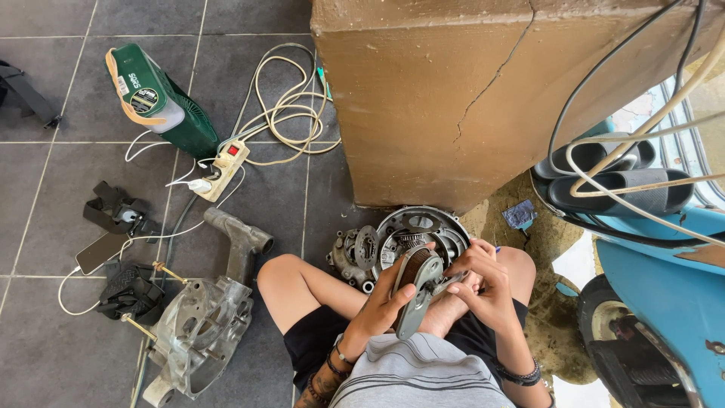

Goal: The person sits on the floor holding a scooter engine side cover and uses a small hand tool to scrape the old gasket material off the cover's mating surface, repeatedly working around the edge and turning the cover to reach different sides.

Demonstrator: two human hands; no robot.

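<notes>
Below the cracked concrete pillar (453, 98), a round engine assembly (411, 238) rests against the person's knees. Left hand (387, 301) grips a flat metal tool (417, 291) set on its hub; right hand (483, 283) pinches the tool's far side, fingers curled. Propped loosely, the assembly could roll or tip if the tool slips, likely nipping fingers.

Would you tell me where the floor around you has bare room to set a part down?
Free tiles lie along the top left, above the green device, and at bottom left below the phone. It is crowded between the power strip and the engine casing, and around the left hand and right hand.
</notes>
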